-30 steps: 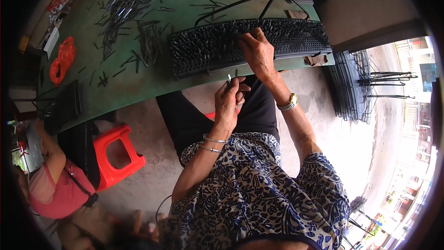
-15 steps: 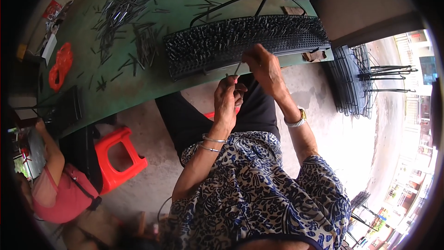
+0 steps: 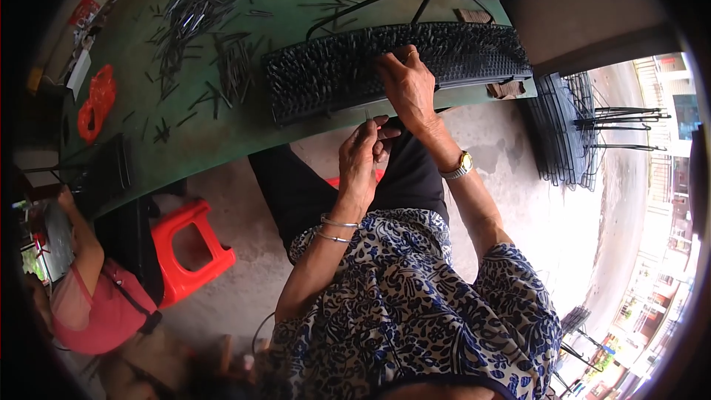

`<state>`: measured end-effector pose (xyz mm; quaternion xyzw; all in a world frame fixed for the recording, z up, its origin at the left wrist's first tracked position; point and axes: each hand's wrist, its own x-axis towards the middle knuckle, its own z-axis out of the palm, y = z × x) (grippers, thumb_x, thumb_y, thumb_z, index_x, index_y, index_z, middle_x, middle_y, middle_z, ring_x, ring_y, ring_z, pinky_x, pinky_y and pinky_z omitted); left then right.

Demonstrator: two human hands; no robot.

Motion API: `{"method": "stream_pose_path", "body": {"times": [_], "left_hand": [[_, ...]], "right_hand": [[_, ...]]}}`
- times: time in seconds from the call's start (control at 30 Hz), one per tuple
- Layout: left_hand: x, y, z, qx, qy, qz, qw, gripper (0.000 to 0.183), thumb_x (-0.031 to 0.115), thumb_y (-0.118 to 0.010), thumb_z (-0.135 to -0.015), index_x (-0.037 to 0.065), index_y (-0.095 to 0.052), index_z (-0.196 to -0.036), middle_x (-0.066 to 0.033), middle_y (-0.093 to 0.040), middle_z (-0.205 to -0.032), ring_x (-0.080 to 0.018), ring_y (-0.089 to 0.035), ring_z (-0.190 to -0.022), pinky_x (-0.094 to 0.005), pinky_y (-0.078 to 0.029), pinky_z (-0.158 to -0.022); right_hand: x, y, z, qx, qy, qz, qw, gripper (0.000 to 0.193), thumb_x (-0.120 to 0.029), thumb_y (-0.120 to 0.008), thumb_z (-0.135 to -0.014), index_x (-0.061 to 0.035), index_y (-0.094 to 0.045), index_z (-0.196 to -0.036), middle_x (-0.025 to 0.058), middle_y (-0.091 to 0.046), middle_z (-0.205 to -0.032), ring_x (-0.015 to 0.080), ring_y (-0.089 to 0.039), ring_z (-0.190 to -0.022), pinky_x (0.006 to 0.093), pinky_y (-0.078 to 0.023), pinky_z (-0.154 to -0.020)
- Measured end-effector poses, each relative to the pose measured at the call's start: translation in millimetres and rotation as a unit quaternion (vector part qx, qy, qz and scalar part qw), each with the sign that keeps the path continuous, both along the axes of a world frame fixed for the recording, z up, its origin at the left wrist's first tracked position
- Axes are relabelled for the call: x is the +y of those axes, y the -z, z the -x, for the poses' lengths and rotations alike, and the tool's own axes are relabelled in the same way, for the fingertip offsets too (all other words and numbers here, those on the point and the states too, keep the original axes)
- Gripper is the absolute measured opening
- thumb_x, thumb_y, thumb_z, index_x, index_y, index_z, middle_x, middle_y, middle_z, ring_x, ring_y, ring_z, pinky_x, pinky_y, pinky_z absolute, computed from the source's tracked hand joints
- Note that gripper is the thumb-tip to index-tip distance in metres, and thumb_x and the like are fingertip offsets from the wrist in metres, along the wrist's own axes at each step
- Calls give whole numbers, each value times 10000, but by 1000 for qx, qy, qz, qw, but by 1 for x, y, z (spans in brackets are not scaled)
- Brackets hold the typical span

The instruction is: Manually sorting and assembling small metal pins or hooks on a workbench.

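Observation:
A long black panel (image 3: 318, 92), its perforated face bristling with thin dark strips, lies along the near edge of the green table. At its middle, my right hand (image 3: 411, 92) has thumb and fingers pinched together against the face; whatever is between them is hidden. My left hand (image 3: 360, 155) is closed just in front of the table edge, below the panel. From its fingertips a thin metal strip (image 3: 366, 113) sticks up. To the left, loose strips (image 3: 196, 11) lie in a heap, with a smaller pile (image 3: 235, 70) nearer the panel.
A black rod frame (image 3: 370, 1) rises behind the panel. Red plastic bags (image 3: 96, 104) lie at the table's left. A red stool (image 3: 194, 252) stands on the floor at left, beside a person in pink (image 3: 104, 311). Stacked black racks (image 3: 566, 130) stand at right.
My right hand has moved up and away from my left hand, onto the panel's face. The left hand has stayed nearly in place.

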<state>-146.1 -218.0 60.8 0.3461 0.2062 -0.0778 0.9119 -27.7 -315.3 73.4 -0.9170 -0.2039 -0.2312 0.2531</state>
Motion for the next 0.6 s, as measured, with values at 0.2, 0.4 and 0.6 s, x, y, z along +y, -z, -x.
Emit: {"method": "stream_pose_path", "body": {"times": [0.2,0.4,0.6], "left_hand": [[1,-4,0,-19,32,26,999,347,316,-568,-962,11,-614,-1121,-86,-671,-846,-34,-359,-573,-191,-311,-520],[4,8,5,-68,64,1,996,339,307,-575,-958,8,-627,-1109,-69,-687,-887,-33,-347,-569,-198,-295,-499],[5,12,7,-52,62,-42,996,312,312,-577,-957,30,-635,-1076,-51,-694,-866,-12,-463,-578,-172,-321,-496]], "right_hand": [[-6,-14,16,129,-16,-31,991,110,-125,-636,-836,-88,-670,-934,107,-573,-954,288,-624,-777,364,-516,-659],[-34,-23,24,379,-264,-108,880,125,-102,-591,-870,10,-627,-913,93,-572,-788,184,-612,-734,318,-477,-651],[-12,-33,23,212,-40,-173,961,82,-63,-567,-879,2,-596,-919,104,-593,-730,167,-590,-670,295,-457,-575]]}}
